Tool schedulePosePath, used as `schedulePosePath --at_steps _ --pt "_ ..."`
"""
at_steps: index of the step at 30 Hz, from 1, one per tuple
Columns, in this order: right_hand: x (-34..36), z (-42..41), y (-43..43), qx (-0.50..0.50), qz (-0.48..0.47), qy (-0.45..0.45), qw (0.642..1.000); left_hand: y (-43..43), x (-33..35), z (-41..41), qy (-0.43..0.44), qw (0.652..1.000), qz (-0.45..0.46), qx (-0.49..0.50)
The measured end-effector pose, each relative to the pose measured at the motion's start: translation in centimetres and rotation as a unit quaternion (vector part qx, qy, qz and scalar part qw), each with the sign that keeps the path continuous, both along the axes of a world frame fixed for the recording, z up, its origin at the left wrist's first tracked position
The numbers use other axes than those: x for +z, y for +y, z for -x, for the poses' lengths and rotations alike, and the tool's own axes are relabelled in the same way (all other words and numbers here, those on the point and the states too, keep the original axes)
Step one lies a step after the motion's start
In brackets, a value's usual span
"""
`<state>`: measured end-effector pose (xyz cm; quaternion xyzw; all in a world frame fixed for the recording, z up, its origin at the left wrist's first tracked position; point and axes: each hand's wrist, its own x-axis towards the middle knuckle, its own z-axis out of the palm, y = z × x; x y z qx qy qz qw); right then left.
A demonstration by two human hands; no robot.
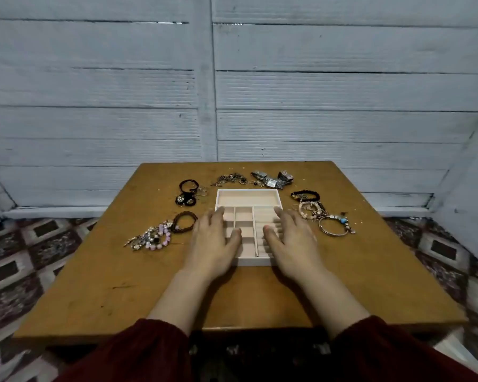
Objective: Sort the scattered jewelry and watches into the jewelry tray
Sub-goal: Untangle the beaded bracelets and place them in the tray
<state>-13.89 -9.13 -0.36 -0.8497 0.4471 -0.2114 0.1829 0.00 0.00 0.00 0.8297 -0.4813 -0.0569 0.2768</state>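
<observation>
One jewelry tray (249, 191), long axis toward wall (232, 106)

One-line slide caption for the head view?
Left hand and right hand spread open over the jewelry tray; watches and bracelets scattered around it on the table.

Jewelry tray (249, 192) at mid-table (94, 285), loose pieces ringed round its far, left and right sides.

Behind the tray's far edge: chain tangle (229, 179) to the left, watches (272, 180) just right of it, both near the table's back edge. Left of the tray, by its far corner: looped bands (187, 192). Nearer along that same side: bracelet heap (155, 236), apart from the bands. Right of the tray: beaded bracelets (309, 205) just beside its wall, with a bangle (334, 230) nearer and further right, just beside that cluster. Inside the tray: one long compartment across the far end, small cells near-left, a slotted strip near-right. Left hand (213, 244) lies over the near-left cells, right hand (293, 241) over the near-right strip, fingers stretched forward.
</observation>
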Motion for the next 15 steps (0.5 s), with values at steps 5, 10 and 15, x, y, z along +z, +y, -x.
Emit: schedulePosePath --at_steps 5,10,15 --pt "-2.0 -0.7 -0.5 -0.025 -0.033 -0.019 0.999 -1.0 -1.8 -0.6 0.087 0.995 0.053 0.010" --pt "-1.8 -0.7 -0.4 -0.033 -0.057 0.014 0.998 -1.0 -2.4 -0.4 0.081 0.993 0.085 0.015" --pt "-1.2 -0.6 0.1 -0.032 -0.065 0.035 0.997 -0.9 -2.6 -0.4 0.086 0.993 0.085 0.011"
